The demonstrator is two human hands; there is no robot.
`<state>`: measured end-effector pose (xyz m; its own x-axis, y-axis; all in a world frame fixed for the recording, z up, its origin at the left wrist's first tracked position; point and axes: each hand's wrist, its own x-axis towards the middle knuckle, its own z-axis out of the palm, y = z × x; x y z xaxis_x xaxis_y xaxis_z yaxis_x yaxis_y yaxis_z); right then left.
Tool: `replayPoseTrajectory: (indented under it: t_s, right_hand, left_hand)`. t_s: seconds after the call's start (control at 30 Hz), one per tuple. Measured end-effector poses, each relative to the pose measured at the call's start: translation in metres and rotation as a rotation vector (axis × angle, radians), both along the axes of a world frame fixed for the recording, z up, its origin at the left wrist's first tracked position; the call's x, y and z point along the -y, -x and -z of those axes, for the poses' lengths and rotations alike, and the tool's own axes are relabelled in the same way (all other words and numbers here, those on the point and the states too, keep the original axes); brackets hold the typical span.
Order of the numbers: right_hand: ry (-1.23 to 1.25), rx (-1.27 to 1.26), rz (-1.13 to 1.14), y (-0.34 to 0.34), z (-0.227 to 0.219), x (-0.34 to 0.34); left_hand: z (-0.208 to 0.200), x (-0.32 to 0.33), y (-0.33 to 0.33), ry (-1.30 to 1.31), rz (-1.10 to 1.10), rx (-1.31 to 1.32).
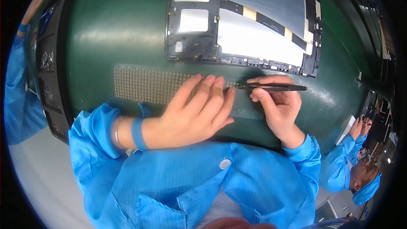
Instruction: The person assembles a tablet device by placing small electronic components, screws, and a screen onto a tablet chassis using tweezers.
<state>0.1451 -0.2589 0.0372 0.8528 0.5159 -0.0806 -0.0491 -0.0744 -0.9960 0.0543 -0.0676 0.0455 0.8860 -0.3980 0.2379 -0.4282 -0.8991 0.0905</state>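
Note:
A clear sheet carrying rows of small grey-brown square pads [142,85] lies flat on the green work mat. My left hand [197,108] rests palm down across its right part, fingers stretched out and fingertips on the pads. In my right hand [282,106] is a pair of black tweezers [284,87], gripped between thumb and fingers. The tweezer tips meet the right end of the pad rows, close to my left fingertips. Whether a pad sits between the tips is too small to tell. Beyond both hands lies an opened flat device housing [193,40] with silver panels.
Along the left edge stands a dark compartment tray [51,70] with small parts. A co-worker's blue sleeve and arm [19,72] reach in beyond it. At the right, another person in blue [347,165] works with both hands. The green mat [101,29] spans the table.

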Motion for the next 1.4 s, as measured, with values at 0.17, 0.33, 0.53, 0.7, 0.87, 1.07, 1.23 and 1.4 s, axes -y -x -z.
replayPoseTrajectory:
  t_s: [0.17,0.33,0.53,0.7,0.87,1.07,1.23,1.4]
  right_hand:
    - [0.152,0.033,-0.017,0.000,0.000,0.001]
    - [0.142,0.530,-0.158,-0.001,-0.001,0.000]
    - [-0.022,0.309,-0.067,-0.009,-0.024,0.000]
    - [-0.068,0.297,-0.092,-0.038,-0.039,-0.023]
    - [-0.034,0.280,-0.088,-0.041,-0.037,-0.023]
    - [-0.056,0.282,-0.105,-0.043,-0.035,-0.024]
    - [0.036,0.583,-0.120,-0.033,-0.034,-0.019]
    - [0.025,0.113,-0.024,0.004,-0.010,-0.004]
  left_hand:
    - [0.001,0.000,-0.002,-0.016,0.000,0.010]
    - [0.001,-0.001,0.002,0.002,-0.010,0.023]
    - [0.004,-0.001,0.004,0.022,-0.012,0.028]
    - [0.006,-0.002,0.005,0.063,-0.025,0.047]
    - [0.006,-0.003,0.004,0.040,0.007,0.049]
    - [0.005,-0.004,0.004,0.048,0.010,0.049]
    - [0.007,-0.003,0.006,0.040,0.001,0.041]
    - [0.004,-0.003,0.005,0.032,0.014,0.035]
